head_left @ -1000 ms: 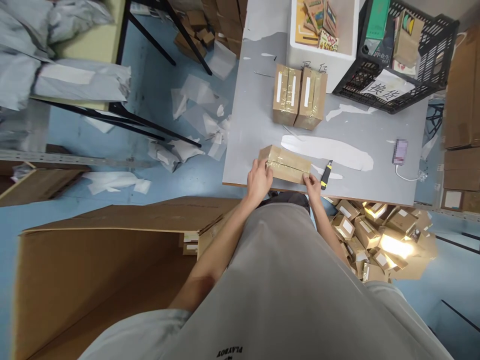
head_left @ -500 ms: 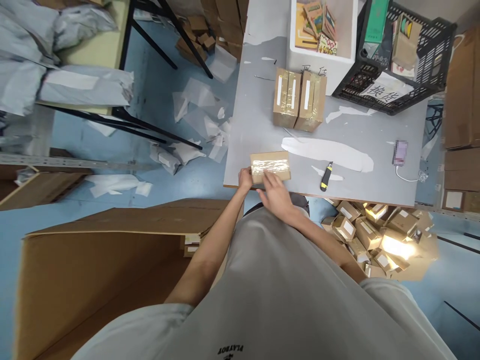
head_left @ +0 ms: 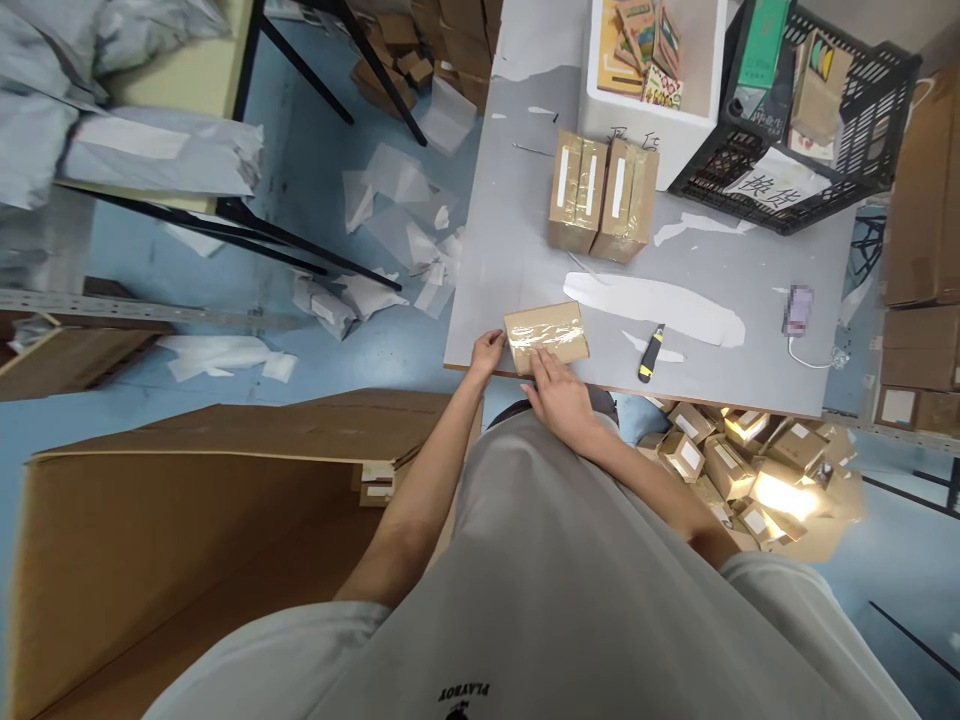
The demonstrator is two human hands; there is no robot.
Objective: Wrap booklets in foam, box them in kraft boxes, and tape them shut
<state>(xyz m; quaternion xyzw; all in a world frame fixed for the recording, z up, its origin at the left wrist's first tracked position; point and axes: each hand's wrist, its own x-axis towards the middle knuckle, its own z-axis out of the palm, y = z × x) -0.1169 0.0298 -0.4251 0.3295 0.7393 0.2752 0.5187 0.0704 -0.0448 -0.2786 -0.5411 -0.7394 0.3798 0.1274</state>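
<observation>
A small cardboard box (head_left: 546,328) with shiny clear tape across its top lies near the front edge of the grey table (head_left: 495,240). My right hand (head_left: 561,395) rests its outstretched fingers on the box's near side. Just off the left end of the box, my left hand (head_left: 488,354) is closed in a pinch; whatever it may hold is too small to make out. A black and yellow utility knife (head_left: 652,354) lies to the right, beside a strip of white paper (head_left: 656,306). Two taped boxes (head_left: 600,200) stand together farther back.
At the back are a white bin (head_left: 645,125) with booklets and a black crate (head_left: 787,190). A phone-like object (head_left: 798,311) with a cable lies at the right. A large open carton (head_left: 187,520) stands at my left; many small boxes (head_left: 726,470) are heaped at the right below the table.
My left hand has drawn slightly away from the box's left end. The box is turned a little, and my right hand stays on it. The whole view has shifted slightly.
</observation>
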